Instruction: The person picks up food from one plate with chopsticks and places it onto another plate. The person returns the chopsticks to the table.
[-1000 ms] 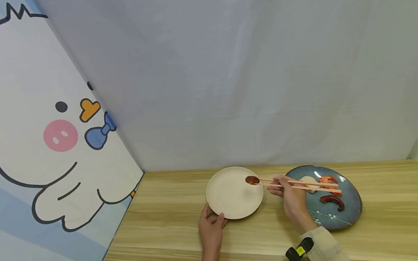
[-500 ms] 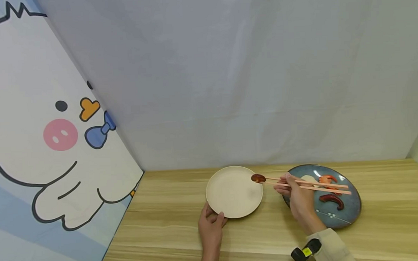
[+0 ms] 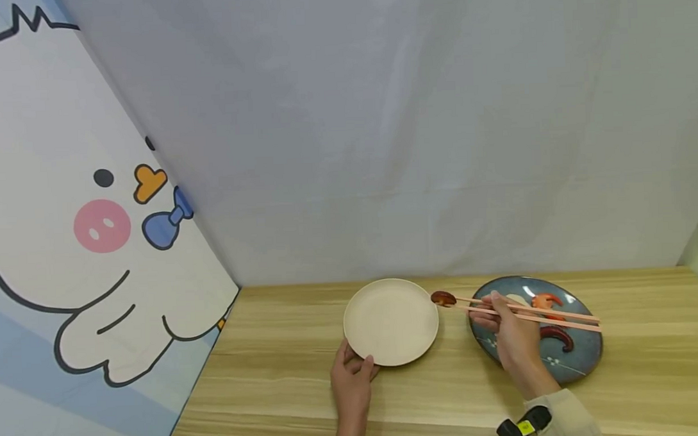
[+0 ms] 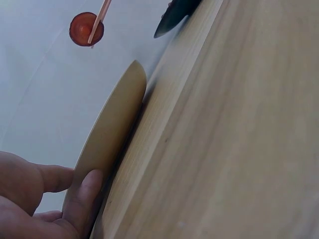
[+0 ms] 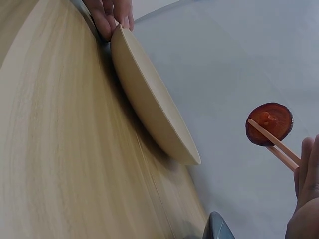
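My left hand [image 3: 353,378] pinches the near-left rim of a cream plate [image 3: 390,322], thumb over the edge and fingers lower down its side. In my right hand [image 3: 515,337] is a pair of pink chopsticks [image 3: 560,318]. Their tips grip a dark brown mushroom cap [image 3: 443,299], held up beside the cream plate's right rim. The right wrist view shows the reddish underside of the mushroom [image 5: 269,124] with a chopstick tip across it. Behind the right hand lies a blue-grey plate [image 3: 581,354], partly hidden by hand and chopsticks.
On the blue-grey plate are an orange-red piece shaped like a shrimp [image 3: 547,302], a dark red curled tentacle-like piece [image 3: 558,337] and a pale piece [image 3: 516,299]. A wooden table [image 3: 262,375] meets a grey curtain [image 3: 439,144]; a cartoon-printed panel [image 3: 47,158] stands left.
My right hand has moved right, carrying the chopsticks and mushroom from over the cream plate to just past its right rim. The left hand and both plates stay where they were.
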`<state>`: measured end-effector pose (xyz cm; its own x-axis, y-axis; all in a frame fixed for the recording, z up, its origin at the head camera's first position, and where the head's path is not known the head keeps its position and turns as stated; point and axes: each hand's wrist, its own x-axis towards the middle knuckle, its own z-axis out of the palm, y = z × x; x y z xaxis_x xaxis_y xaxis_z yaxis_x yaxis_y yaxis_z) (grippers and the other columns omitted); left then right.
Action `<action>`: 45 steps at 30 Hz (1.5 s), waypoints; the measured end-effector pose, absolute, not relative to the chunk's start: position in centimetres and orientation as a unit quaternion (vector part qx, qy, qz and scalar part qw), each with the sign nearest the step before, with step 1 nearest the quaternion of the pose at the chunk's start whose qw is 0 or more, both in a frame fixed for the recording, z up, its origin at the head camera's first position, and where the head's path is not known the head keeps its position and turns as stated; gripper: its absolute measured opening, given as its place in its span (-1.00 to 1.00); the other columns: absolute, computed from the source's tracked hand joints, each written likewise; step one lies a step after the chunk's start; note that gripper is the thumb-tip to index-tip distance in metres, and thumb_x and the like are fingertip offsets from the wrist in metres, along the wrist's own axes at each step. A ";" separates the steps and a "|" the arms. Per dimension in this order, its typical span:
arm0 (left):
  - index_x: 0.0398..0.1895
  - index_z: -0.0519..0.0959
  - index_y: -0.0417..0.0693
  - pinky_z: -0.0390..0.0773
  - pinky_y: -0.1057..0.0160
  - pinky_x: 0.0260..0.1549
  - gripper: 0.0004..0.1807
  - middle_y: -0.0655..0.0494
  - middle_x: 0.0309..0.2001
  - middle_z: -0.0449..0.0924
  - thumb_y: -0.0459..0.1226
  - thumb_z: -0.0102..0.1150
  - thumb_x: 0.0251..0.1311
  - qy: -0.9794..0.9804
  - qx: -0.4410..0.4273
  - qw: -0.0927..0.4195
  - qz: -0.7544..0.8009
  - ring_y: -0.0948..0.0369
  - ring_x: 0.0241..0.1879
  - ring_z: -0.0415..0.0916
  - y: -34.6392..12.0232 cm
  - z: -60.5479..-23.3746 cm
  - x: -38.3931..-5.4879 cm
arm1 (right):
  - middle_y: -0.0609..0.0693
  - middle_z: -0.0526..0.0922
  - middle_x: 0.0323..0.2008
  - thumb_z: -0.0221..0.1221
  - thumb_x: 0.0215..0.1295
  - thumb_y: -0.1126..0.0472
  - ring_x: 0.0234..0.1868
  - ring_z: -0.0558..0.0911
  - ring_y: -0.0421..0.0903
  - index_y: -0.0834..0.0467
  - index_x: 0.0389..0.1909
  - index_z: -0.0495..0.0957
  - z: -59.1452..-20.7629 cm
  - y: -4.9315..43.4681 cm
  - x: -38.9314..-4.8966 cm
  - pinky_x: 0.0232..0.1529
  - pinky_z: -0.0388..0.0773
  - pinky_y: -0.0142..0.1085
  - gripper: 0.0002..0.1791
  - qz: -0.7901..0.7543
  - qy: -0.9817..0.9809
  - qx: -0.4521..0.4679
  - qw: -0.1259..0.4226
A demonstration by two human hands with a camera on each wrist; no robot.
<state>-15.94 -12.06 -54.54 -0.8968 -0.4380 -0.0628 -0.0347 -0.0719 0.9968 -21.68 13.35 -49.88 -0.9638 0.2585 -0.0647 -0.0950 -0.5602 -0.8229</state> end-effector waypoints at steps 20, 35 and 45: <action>0.54 0.16 -0.56 0.84 0.28 -0.18 -0.23 -0.43 0.15 0.44 -0.68 0.21 0.29 -0.670 0.180 0.143 -0.706 0.20 -0.26 0.61 -12.1 -54.7 -16.0 | 0.06 0.79 -0.45 0.07 0.62 0.34 -0.50 0.80 -0.14 0.24 -0.39 0.73 -50.1 15.6 -21.0 -0.42 0.80 -0.40 -0.65 0.897 -0.425 -0.049 0.113; 0.54 0.14 -0.58 0.85 0.26 -0.18 -0.23 -0.44 0.14 0.44 -0.68 0.21 0.28 -0.674 0.181 0.144 -0.702 0.20 -0.26 0.61 -12.0 -54.7 -16.0 | 0.06 0.80 -0.40 0.10 0.60 0.37 -0.50 0.81 -0.11 0.23 -0.32 0.73 -50.2 16.7 -20.6 -0.43 0.80 -0.40 -0.71 0.911 -0.391 -0.059 0.120; 0.53 0.16 -0.58 0.84 0.28 -0.20 -0.24 -0.42 0.13 0.46 -0.69 0.20 0.28 -0.671 0.182 0.148 -0.703 0.20 -0.27 0.60 -12.0 -54.5 -15.8 | 0.07 0.78 -0.41 0.08 0.61 0.36 -0.49 0.81 -0.09 0.26 -0.32 0.71 -50.0 17.8 -20.2 -0.42 0.79 -0.42 -0.70 0.919 -0.370 -0.053 0.128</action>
<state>-15.85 -11.97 -54.54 -0.8900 -0.4523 -0.0582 -0.0370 -0.0555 0.9978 -20.17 17.76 -50.02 -0.9616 0.2743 -0.0024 -0.1960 -0.6935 -0.6933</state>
